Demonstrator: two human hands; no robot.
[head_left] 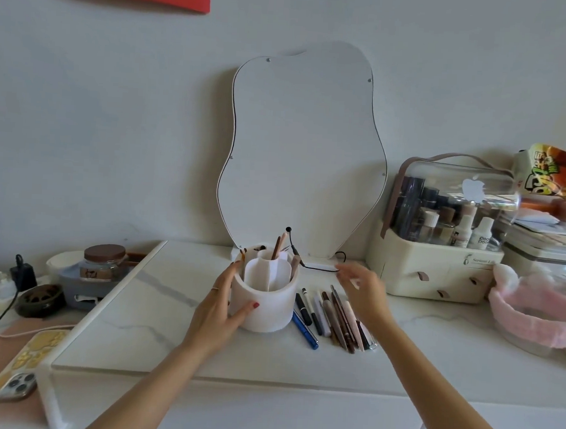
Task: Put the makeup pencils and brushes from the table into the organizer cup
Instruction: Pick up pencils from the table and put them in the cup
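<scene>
A white round organizer cup (267,308) with inner dividers stands mid-table; a few pencils and brushes stick out of its back compartments. My left hand (224,304) wraps its left side, thumb on the front wall. Right of the cup lie several makeup pencils and brushes (332,315) in a loose row, among them a blue pen (305,330) and brown pencils. My right hand (364,292) hovers over the far end of that row, blurred, with a thin pale stick between its fingers.
A wavy white mirror back (304,150) leans on the wall behind the cup, with a black cable (318,265) at its foot. A cosmetics case (437,242) stands right, a pink headband (529,312) beyond. A phone (21,371), jar (104,260) and chargers sit left.
</scene>
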